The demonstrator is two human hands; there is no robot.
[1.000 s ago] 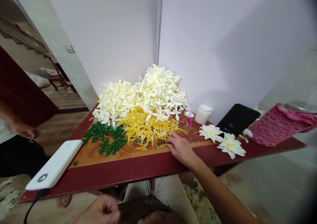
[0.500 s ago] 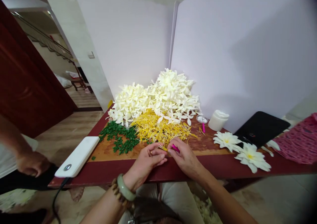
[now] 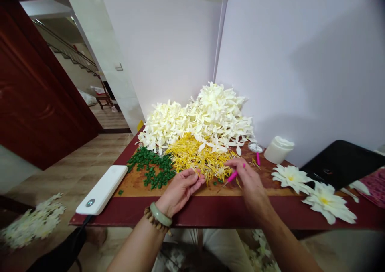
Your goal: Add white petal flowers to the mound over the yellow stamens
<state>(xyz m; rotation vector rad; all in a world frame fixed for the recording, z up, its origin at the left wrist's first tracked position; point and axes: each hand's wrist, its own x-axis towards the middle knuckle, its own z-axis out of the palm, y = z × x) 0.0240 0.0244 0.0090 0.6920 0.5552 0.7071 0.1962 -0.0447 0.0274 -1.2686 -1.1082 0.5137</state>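
Left hand [image 3: 181,187] had its grip pinched on a yellow strand [image 3: 196,172] over the bench [image 3: 168,210]; right hand [image 3: 252,184] had its grip around a pink tool [image 3: 232,176], tip angled down-left. Yellow pile [image 3: 200,155] sat just beyond, green bits [image 3: 159,169] left of it, white petals [image 3: 216,107] heaped behind.

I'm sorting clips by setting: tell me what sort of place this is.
Probably a room in a home, serving as a craft workspace: there's a staircase, a reddish door and a table heaped with white flower pieces and yellow strands.
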